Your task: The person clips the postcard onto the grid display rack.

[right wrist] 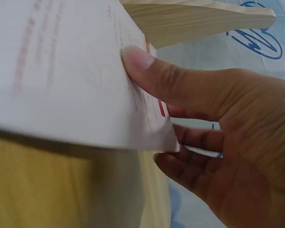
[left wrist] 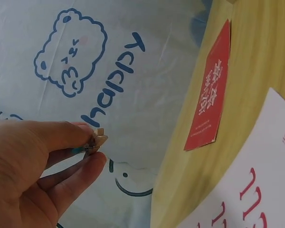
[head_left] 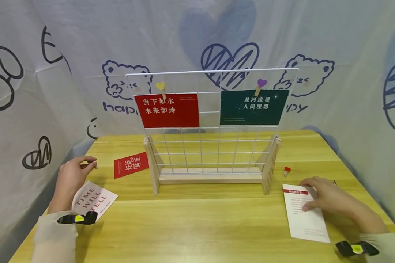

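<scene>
At the table's left side, my left hand [head_left: 70, 177] is raised and pinches a small wooden clothespin [left wrist: 101, 138] between thumb and fingertips. A bit of teal shows beside the clothespin in the left wrist view. Under that forearm lies a white card with red lettering [head_left: 97, 200], and a red card [head_left: 131, 165] lies farther back. My right hand [head_left: 332, 199] grips a white printed card [head_left: 306, 224] by its top end, thumb on the printed face and fingers behind. Just beyond it lies a clothespin with a red heart [head_left: 286, 171].
A white wire grid rack [head_left: 200, 140] on wooden feet [head_left: 210, 178] stands mid-table. Yellow-heart [head_left: 160, 86] and purple-heart [head_left: 261, 83] clothespins hold a red card [head_left: 171, 118] and a green card [head_left: 253, 116] on it. A small object [head_left: 334, 182], partly hidden, lies behind my right hand.
</scene>
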